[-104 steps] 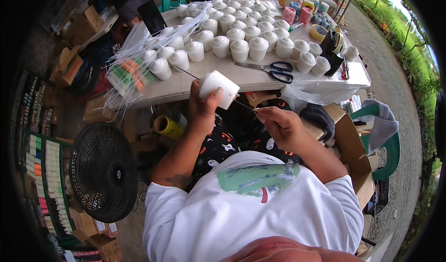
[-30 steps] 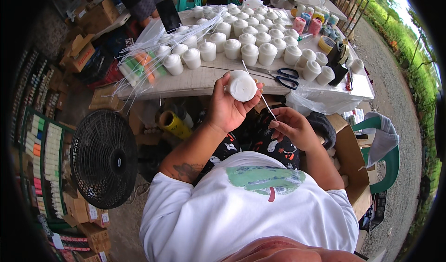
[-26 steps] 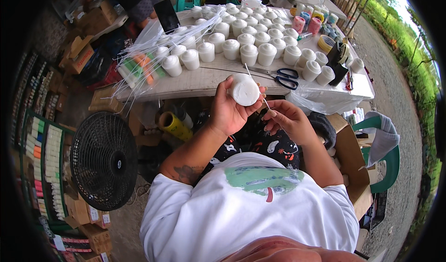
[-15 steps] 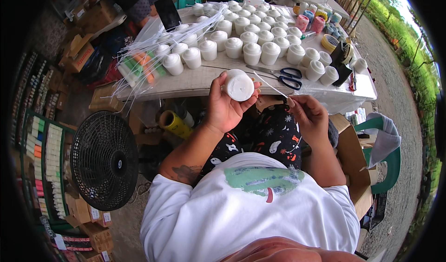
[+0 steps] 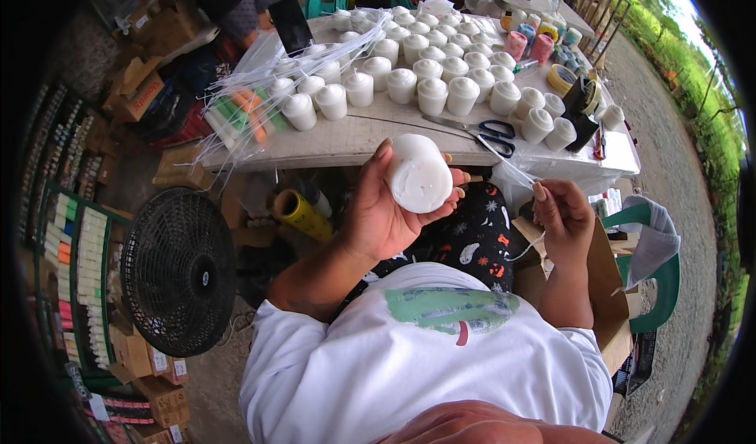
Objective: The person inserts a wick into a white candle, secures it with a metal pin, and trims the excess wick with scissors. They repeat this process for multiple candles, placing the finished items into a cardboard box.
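A short white candle (image 5: 421, 178) rests in my left hand (image 5: 376, 212), fingers wrapped round its side and its flat, slightly pitted end turned up toward me. Off to the right, my right hand (image 5: 565, 217) pinches a thin white wick (image 5: 510, 163) between thumb and fingers; the stiff length points up and left toward the table, and a loose end hangs below the hand. Candle and wick are apart. Beyond them on the table lie scissors (image 5: 498, 135) with dark blue handles. Rows of similar white candles (image 5: 432, 95) with domed tops stand behind.
A bundle of long white wicks (image 5: 236, 90) spreads over the left of the wooden table (image 5: 354, 133). Tape rolls (image 5: 561, 78) and coloured yarn-like spools (image 5: 542, 48) sit at right. A black fan (image 5: 179, 271) stands left; an open cardboard box (image 5: 594, 263) is by my right arm.
My left hand has brought the candle nearer to me and a little right. My right hand has shifted right and slightly down with the wick, widening the gap.
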{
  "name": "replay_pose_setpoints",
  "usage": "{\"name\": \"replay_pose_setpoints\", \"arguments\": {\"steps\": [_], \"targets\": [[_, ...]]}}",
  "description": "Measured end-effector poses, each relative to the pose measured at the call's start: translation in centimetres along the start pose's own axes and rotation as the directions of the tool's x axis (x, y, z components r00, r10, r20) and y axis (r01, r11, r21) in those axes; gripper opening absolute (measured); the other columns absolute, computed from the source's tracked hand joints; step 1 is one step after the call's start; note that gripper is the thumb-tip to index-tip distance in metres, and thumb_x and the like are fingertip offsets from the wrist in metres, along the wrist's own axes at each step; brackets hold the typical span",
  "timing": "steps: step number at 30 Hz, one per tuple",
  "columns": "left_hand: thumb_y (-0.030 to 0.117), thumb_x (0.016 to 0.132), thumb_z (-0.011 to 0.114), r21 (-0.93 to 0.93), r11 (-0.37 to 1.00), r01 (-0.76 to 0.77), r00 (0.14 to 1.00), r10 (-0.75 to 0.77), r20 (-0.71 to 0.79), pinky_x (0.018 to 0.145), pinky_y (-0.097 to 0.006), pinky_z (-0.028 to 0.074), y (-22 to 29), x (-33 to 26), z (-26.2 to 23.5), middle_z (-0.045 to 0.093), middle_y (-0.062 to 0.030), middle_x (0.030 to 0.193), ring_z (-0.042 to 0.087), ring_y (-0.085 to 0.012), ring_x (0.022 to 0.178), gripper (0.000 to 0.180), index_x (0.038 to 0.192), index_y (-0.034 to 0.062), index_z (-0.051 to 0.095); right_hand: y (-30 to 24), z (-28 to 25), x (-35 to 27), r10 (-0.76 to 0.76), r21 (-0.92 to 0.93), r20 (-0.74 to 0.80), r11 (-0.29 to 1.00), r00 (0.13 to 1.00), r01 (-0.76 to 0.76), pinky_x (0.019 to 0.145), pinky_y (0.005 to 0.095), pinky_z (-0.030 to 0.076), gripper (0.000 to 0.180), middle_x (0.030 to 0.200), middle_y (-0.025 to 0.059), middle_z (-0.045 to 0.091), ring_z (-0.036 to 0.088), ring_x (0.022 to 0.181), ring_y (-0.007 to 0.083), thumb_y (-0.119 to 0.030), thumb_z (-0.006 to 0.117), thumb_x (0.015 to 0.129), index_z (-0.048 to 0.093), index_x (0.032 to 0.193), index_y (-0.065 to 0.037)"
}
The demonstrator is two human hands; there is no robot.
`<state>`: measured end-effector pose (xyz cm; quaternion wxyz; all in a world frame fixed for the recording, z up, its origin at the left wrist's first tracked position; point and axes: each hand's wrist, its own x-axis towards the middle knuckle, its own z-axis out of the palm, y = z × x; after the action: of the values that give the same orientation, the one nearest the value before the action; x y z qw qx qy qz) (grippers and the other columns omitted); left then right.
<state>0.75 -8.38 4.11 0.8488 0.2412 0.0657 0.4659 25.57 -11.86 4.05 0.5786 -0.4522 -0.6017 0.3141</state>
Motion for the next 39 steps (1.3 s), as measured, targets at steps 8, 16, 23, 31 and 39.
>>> {"name": "replay_pose_setpoints", "arguments": {"steps": [8, 16, 23, 31, 39], "targets": [[0.017, 0.061, 0.087, 0.698, 0.113, -0.707, 0.670, 0.423, 0.610, 0.093, -0.036, 0.043, 0.4, -1.3, 2.9, 0.051, -0.0166, 0.120, 0.052, -0.0263, 0.111, 0.089, 0.131, -0.0008, 0.035, 0.9, -0.5, -0.2, -0.002, 0.024, -0.034, 1.000, 0.999, 0.003, 0.060, 0.0163, 0.038, 0.007, 0.074, -0.0025, 0.056, 0.048, 0.066, 0.0022, -0.005, 0.061, 0.089, 0.060, 0.092, 0.001], [0.026, 0.070, 0.079, 0.578, -0.594, -0.560, 0.358, 0.455, 0.815, 0.087, -0.038, 0.027, 0.6, -2.1, 3.7, 0.065, -0.0100, 0.110, 0.053, -0.0191, 0.100, 0.092, 0.136, -0.0004, 0.019, 1.9, -1.1, -0.3, 0.032, 0.012, -0.011, 0.999, 0.999, -0.032, 0.062, 0.0161, 0.039, 0.008, 0.077, -0.0025, 0.056, 0.048, 0.069, 0.0023, -0.004, 0.061, 0.088, 0.060, 0.093, 0.002], [0.034, 0.092, 0.048, 0.603, -0.668, -0.436, 0.181, 0.591, 0.786, 0.100, -0.041, 0.031, -2.5, -4.4, 7.4, 0.056, 0.0110, 0.080, 0.050, -0.0128, 0.093, 0.064, 0.143, 0.0093, 0.019, 1.3, -0.7, -0.2, 0.013, 0.007, 0.015, 1.000, 1.000, -0.013, 0.064, 0.0165, 0.040, 0.008, 0.077, -0.0018, 0.056, 0.050, 0.070, 0.0033, -0.003, 0.061, 0.088, 0.060, 0.094, 0.002], [0.037, 0.093, 0.042, 0.626, -0.598, -0.501, 0.187, 0.631, 0.753, 0.104, -0.042, 0.028, -2.5, -5.0, 9.0, 0.053, 0.0124, 0.079, 0.049, -0.0138, 0.096, 0.058, 0.142, 0.0134, 0.023, 0.8, -0.8, -0.5, 0.013, 0.037, 0.003, 0.999, 1.000, -0.013, 0.061, 0.0164, 0.038, 0.005, 0.076, -0.0022, 0.055, 0.048, 0.068, 0.0027, -0.002, 0.060, 0.088, 0.059, 0.092, 0.002], [0.018, 0.072, 0.076, 0.577, -0.634, -0.515, 0.379, 0.436, 0.816, 0.104, -0.039, 0.030, 0.0, -5.2, 7.1, 0.053, -0.0050, 0.104, 0.050, -0.0186, 0.099, 0.098, 0.143, 0.0080, 0.009, 0.8, -1.1, -1.0, -0.005, 0.027, -0.011, 1.000, 1.000, 0.005, 0.060, 0.0163, 0.038, 0.005, 0.074, -0.0024, 0.054, 0.047, 0.067, 0.0024, -0.002, 0.059, 0.089, 0.059, 0.092, 0.002]]}}
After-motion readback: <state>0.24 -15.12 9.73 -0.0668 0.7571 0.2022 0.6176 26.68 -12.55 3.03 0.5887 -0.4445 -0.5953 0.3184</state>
